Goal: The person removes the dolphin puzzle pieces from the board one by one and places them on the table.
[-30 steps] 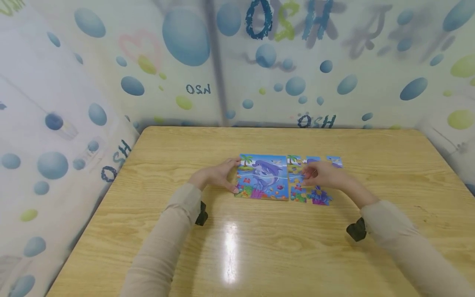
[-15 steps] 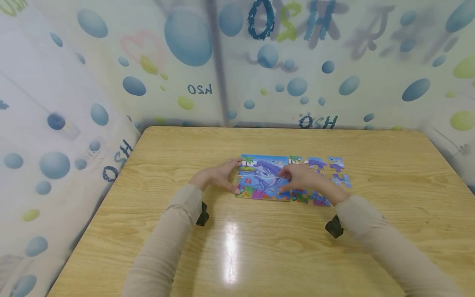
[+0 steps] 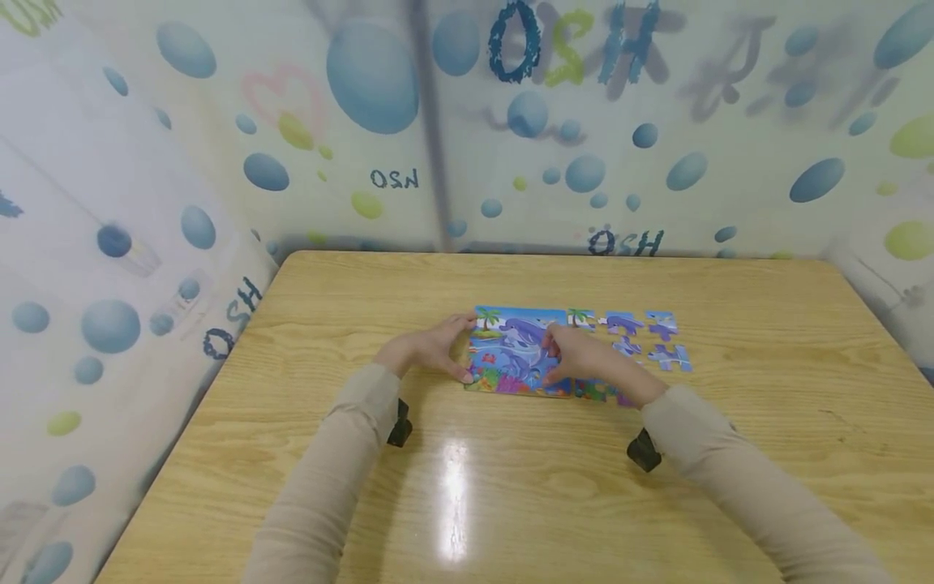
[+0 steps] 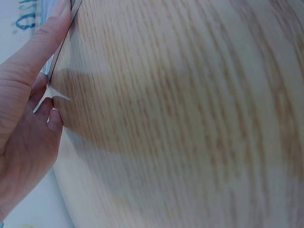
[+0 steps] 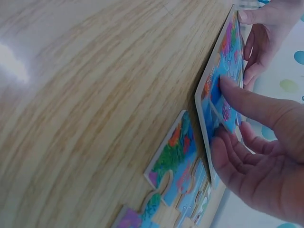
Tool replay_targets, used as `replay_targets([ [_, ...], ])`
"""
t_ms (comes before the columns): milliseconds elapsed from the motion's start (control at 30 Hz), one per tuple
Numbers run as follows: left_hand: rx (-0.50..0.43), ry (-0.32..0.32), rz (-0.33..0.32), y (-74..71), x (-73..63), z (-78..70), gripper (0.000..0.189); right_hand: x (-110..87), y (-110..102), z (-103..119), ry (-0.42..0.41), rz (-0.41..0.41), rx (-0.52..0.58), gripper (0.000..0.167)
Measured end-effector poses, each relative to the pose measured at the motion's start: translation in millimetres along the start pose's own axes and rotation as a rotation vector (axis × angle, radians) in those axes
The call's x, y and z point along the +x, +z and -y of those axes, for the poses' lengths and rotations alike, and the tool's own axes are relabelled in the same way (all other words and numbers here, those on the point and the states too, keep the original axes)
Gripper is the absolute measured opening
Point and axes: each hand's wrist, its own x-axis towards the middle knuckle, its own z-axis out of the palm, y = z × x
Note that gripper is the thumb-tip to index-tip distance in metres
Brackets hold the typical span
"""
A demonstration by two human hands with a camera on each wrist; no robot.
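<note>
A puzzle board (image 3: 503, 369) with a dolphin picture lies at the table's middle. My left hand (image 3: 434, 345) grips its left edge in the head view, thumb at the near corner and fingers at the far one. My right hand (image 3: 584, 357) is over the board's right part. In the right wrist view its thumb and fingers pinch a puzzle piece (image 5: 225, 111), whose pale edge stands tilted up from the board. Several loose puzzle pieces (image 3: 623, 323) lie flat to the right of the board, some hidden under my right hand.
The wooden table (image 3: 467, 478) stretches around the board, its back edge against a bubble-patterned wall (image 3: 481, 162). A dark wrist camera (image 3: 645, 450) hangs under my right cuff and another (image 3: 399, 423) under the left.
My right hand has moved left from the loose pieces onto the board's right part, uncovering pieces at the far right. My left hand stays at the board's left edge.
</note>
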Motion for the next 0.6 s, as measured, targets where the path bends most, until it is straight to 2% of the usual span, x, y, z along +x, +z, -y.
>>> replay_targets([
  [300, 0.000, 0.008, -0.006, 0.5, -0.7, -0.4, 0.098, -1.6, -0.6, -4.8, -0.035, -0.003, 0.119, 0.036],
  [500, 0.009, 0.018, -0.007, 0.7, -0.4, -0.3, 0.098, -5.7, -6.2, -12.5, -0.066, 0.059, 0.286, 0.029],
  [600, 0.011, 0.031, -0.014, 0.4, -0.5, 0.7, 0.099, -9.0, -10.1, -17.4, -0.079, 0.069, 0.312, 0.026],
])
